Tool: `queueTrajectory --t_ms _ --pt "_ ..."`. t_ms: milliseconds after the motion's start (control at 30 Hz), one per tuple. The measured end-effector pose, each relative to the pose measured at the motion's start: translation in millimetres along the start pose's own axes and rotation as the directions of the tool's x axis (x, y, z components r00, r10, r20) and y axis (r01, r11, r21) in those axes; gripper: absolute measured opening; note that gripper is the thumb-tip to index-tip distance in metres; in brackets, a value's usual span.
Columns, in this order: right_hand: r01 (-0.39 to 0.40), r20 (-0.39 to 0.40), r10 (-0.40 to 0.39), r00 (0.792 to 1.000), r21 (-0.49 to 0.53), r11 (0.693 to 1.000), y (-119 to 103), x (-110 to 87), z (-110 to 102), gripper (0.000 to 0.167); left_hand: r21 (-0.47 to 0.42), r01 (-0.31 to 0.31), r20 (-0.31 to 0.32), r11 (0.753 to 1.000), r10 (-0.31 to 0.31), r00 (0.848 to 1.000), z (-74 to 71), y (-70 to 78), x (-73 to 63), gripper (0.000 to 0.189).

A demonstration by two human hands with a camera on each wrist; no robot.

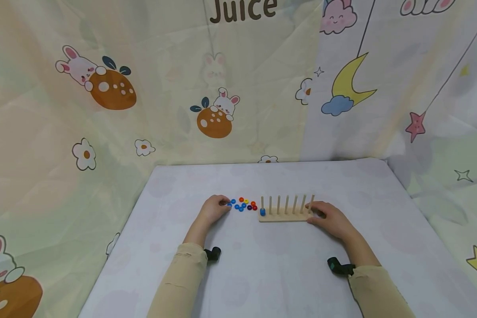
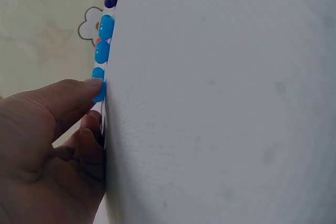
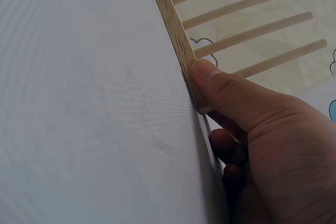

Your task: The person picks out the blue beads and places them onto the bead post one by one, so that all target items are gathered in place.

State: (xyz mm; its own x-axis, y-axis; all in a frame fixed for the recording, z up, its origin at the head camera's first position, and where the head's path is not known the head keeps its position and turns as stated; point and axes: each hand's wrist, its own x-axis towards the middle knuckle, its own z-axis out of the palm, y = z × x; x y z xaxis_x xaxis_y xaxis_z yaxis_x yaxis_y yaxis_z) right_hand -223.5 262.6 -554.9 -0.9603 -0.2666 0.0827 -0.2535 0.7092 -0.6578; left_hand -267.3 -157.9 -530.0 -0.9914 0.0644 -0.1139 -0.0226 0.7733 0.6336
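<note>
My left hand (image 1: 214,208) is at the left end of a loose group of small coloured beads (image 1: 240,209). Its thumb and fingers pinch a blue bead (image 2: 97,96), the nearest one in the left wrist view. Blue, red, orange, yellow and dark purple beads lie on the table. Right of them stands a wooden peg rack (image 1: 284,217) with several upright pegs in a row. Blue beads (image 1: 263,212) sit low on its leftmost peg; the other pegs are bare. My right hand (image 1: 331,217) grips the rack's right end, thumb on the front edge; its other fingers are partly hidden.
A white table (image 1: 262,274) lies under everything. Behind it hangs a patterned cloth (image 1: 163,115) with cartoon rabbits, and more cloth hangs at the right. A dark wrist camera (image 1: 213,254) is on the left sleeve, another camera (image 1: 339,266) on the right.
</note>
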Motion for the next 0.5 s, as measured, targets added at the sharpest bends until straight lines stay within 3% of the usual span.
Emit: queueTrajectory --t_ms 500 --pt "-0.009 0.009 0.008 1.0 0.004 1.0 -1.8 -0.1 -0.7 0.044 0.007 -0.011 -0.009 1.0 0.011 1.0 0.6 -0.6 -0.6 0.02"
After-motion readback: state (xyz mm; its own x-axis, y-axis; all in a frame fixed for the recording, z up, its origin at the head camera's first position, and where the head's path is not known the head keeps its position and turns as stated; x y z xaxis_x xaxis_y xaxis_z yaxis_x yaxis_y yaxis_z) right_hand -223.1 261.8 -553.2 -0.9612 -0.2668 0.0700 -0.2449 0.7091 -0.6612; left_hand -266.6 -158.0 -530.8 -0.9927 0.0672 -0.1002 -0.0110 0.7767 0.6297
